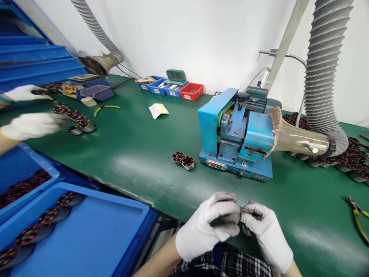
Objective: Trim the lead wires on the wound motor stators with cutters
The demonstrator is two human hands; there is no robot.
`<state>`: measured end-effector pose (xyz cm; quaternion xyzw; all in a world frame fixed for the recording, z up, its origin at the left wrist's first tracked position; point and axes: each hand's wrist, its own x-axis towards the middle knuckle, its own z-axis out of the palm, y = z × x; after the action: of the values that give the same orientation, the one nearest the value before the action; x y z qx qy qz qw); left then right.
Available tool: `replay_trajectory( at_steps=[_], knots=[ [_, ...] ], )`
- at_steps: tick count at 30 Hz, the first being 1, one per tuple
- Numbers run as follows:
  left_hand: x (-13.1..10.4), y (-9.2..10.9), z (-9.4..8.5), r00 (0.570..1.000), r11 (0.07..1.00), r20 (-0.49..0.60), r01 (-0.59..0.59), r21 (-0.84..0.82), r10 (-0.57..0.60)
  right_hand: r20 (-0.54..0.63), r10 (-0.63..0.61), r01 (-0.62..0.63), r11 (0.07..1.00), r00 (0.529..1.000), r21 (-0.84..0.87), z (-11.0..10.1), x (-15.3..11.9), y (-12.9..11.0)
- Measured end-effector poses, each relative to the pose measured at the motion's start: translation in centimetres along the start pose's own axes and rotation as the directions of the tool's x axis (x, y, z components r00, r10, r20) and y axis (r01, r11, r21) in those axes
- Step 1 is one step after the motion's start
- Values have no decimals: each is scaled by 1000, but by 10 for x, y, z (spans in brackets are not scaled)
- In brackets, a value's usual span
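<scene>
My left hand (210,225), in a white glove with dirty fingertips, is closed near the table's front edge, its fingers bent toward my right hand. My right hand (266,231), gloved the same way, is closed too, with thumb and finger pinched. Their fingertips meet or nearly meet; whatever is between them is too small and hidden to make out. Beyond them on the green table (138,154) lie two round motor stators with copper windings, one stator (178,157) touching the other stator (188,162). Beside these stands a blue grinding machine (236,134).
A clear funnel and grey hose (325,77) join the machine's right side. Many stators (346,161) and yellow-handled pliers (359,219) lie right. A blue tray (98,231) with several stators sits lower left. A co-worker's gloved hands (34,125) handle parts at far left, near green-handled cutters (105,109).
</scene>
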<state>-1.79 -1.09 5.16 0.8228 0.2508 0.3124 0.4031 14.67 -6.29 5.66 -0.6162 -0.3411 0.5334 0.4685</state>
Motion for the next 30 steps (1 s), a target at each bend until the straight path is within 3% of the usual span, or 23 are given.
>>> replay_trajectory(
  at_steps=[3,7,9,10,12,15,17,20,22,24,26,28,30],
  knots=[
    [2,1,-4,999,997,33,5,75,-8,45,35,-37,998,998,43,0,1,6],
    [4,-5,-1,974,994,215,87,-61,-72,-98,-152,123,960,984,-251,1,4,19],
    [0,-13,6,980,998,195,40,-58,-28,-150,-239,167,910,959,-381,1,5,25],
    [-4,-18,11,989,1000,148,4,-15,-2,-143,-208,142,918,968,-371,1,6,28],
    [-10,-27,21,999,989,20,-52,139,50,-67,-44,25,965,997,-259,0,8,34],
    [-15,-36,30,991,946,-89,-63,318,96,106,137,-118,978,985,-171,-4,14,39],
    [-12,-39,30,998,946,-57,-21,323,41,167,140,-97,966,976,-238,-8,19,36],
    [-5,-39,25,992,942,-20,124,313,-124,224,61,30,923,973,-384,-13,27,21],
    [-1,-39,22,985,932,-17,167,323,-170,303,-49,228,775,952,-590,-13,30,8],
    [0,-40,20,987,931,-2,152,331,-160,463,-90,450,455,882,-768,-15,32,-3],
    [0,-43,19,991,935,24,117,336,-133,582,-53,582,161,811,-797,-26,37,-8],
    [-2,-48,19,993,934,34,98,343,-117,607,-51,608,120,793,-784,-52,42,-6],
    [-4,-51,17,993,926,24,101,363,-118,560,-103,569,172,822,-804,-96,47,0]
  ],
)
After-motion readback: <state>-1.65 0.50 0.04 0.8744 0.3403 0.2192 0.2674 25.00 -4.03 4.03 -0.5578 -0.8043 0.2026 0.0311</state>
